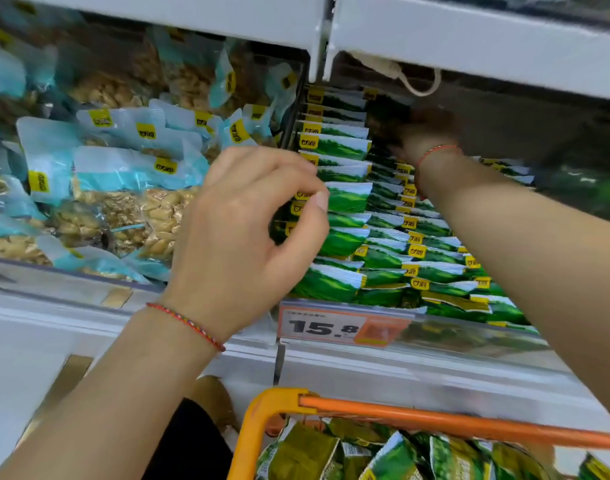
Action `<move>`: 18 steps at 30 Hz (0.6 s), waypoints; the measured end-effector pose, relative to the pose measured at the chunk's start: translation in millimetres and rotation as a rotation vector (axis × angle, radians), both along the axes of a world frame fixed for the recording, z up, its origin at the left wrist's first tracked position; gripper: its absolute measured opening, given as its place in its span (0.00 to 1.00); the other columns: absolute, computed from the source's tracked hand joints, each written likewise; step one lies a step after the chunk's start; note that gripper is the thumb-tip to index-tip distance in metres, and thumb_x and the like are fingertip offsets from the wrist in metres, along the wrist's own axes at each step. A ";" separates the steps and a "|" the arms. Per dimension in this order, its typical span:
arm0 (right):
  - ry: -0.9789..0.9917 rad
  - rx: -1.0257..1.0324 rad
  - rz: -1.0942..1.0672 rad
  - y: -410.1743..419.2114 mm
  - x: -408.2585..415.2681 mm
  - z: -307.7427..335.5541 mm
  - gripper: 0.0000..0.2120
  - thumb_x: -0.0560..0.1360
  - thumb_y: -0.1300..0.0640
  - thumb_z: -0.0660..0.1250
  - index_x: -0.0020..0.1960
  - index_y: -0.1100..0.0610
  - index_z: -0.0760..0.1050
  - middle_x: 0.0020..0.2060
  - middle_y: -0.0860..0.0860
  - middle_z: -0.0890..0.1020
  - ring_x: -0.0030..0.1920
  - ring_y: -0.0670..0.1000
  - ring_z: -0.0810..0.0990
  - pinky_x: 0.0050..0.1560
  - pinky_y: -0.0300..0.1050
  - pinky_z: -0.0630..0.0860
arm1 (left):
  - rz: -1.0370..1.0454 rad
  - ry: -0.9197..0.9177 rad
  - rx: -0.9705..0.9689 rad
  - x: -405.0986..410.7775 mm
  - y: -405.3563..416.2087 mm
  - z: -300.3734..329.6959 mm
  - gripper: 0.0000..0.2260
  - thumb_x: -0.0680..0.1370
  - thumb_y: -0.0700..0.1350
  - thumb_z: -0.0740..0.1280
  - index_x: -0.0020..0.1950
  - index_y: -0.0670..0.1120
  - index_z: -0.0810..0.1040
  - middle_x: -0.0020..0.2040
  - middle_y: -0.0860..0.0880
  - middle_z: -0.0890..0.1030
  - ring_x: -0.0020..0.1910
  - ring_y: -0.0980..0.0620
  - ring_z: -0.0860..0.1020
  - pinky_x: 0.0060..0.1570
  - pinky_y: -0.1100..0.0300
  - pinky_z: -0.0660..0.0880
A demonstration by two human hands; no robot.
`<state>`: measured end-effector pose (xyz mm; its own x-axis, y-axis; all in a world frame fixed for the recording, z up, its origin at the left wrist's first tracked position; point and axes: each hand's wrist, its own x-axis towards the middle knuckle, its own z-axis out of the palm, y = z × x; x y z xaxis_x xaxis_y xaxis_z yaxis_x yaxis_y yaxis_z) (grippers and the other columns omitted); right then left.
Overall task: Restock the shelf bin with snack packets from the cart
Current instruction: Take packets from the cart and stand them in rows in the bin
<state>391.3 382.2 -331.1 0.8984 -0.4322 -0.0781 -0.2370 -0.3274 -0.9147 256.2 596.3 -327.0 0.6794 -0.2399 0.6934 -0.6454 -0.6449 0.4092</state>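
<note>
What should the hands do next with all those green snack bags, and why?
Probably bring the left hand down to the orange cart for another green packet. That hand hovers with loosely curled fingers and seems to hold nothing, while the right hand reaches deep into the back of the shelf bin, too blurred to tell its grip. Packets remain in the cart.

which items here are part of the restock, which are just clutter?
Job: green packets in the bin; more green packets in the orange cart; left hand; right hand.

Bystanders: blue nut packs in the neighbouring bin; price tag; cord under the upper shelf.
</note>
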 end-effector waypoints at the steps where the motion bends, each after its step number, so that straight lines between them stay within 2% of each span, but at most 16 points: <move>1: -0.008 -0.046 0.005 1.7 0.8 -1.0 0.11 0.76 0.61 0.65 0.58 0.62 0.75 0.55 0.60 0.78 0.59 0.60 0.77 0.57 0.50 0.77 | 0.002 -0.001 0.003 -0.3 -0.4 -0.3 0.09 0.77 0.43 0.64 0.46 0.42 0.82 0.49 0.47 0.81 0.51 0.46 0.78 0.59 0.65 0.65; 3: -0.018 -0.068 -0.039 -0.3 2.1 -4.1 0.05 0.72 0.57 0.69 0.47 0.57 0.77 0.48 0.59 0.82 0.52 0.59 0.81 0.57 0.53 0.77 | 0.003 -0.001 0.009 0.3 -0.4 -0.5 0.09 0.77 0.43 0.64 0.45 0.42 0.82 0.49 0.47 0.81 0.51 0.45 0.78 0.59 0.65 0.65; 4: -0.031 -0.056 -0.071 -2.0 2.8 -5.3 0.06 0.70 0.55 0.71 0.43 0.55 0.76 0.43 0.57 0.81 0.48 0.57 0.81 0.54 0.50 0.78 | 0.004 -0.002 0.015 0.6 -0.2 -0.8 0.09 0.77 0.43 0.64 0.45 0.42 0.82 0.49 0.47 0.81 0.51 0.45 0.78 0.59 0.65 0.65; 7: -0.122 -0.045 -0.145 3.5 -19.2 0.6 0.11 0.70 0.55 0.71 0.41 0.54 0.69 0.35 0.50 0.73 0.37 0.49 0.72 0.41 0.42 0.69 | 0.008 -0.012 0.032 -0.6 -0.5 -3.2 0.08 0.77 0.43 0.64 0.45 0.42 0.82 0.49 0.48 0.81 0.51 0.46 0.77 0.59 0.67 0.63; 9: -0.130 -0.044 -0.158 4.7 -39.9 2.3 0.07 0.73 0.59 0.67 0.39 0.53 0.70 0.36 0.50 0.74 0.38 0.49 0.72 0.43 0.46 0.71 | -0.005 -0.008 0.048 -2.6 1.2 -3.7 0.08 0.77 0.42 0.64 0.46 0.42 0.82 0.49 0.47 0.81 0.52 0.46 0.77 0.59 0.67 0.63; 12: -0.112 0.034 -0.080 6.8 -84.6 7.1 0.13 0.73 0.66 0.64 0.36 0.50 0.72 0.34 0.48 0.76 0.43 0.53 0.76 0.53 0.53 0.76 | -0.029 -0.001 0.073 -17.5 4.7 -0.4 0.08 0.77 0.42 0.64 0.48 0.42 0.82 0.50 0.47 0.81 0.54 0.46 0.77 0.62 0.67 0.62; 15: -0.120 0.006 0.048 8.3 -143.9 15.5 0.12 0.74 0.67 0.64 0.38 0.51 0.74 0.36 0.47 0.78 0.43 0.49 0.78 0.53 0.49 0.76 | -0.039 0.070 0.004 -50.0 2.1 8.9 0.09 0.77 0.44 0.63 0.48 0.44 0.82 0.50 0.51 0.80 0.56 0.48 0.75 0.64 0.69 0.60; 18: -0.191 -0.003 0.100 8.7 -195.4 24.1 0.14 0.74 0.65 0.66 0.37 0.48 0.74 0.40 0.53 0.80 0.44 0.52 0.79 0.51 0.47 0.75 | -0.098 0.103 0.006 -84.9 -1.3 15.8 0.10 0.75 0.46 0.62 0.49 0.47 0.82 0.50 0.56 0.78 0.58 0.49 0.74 0.64 0.72 0.57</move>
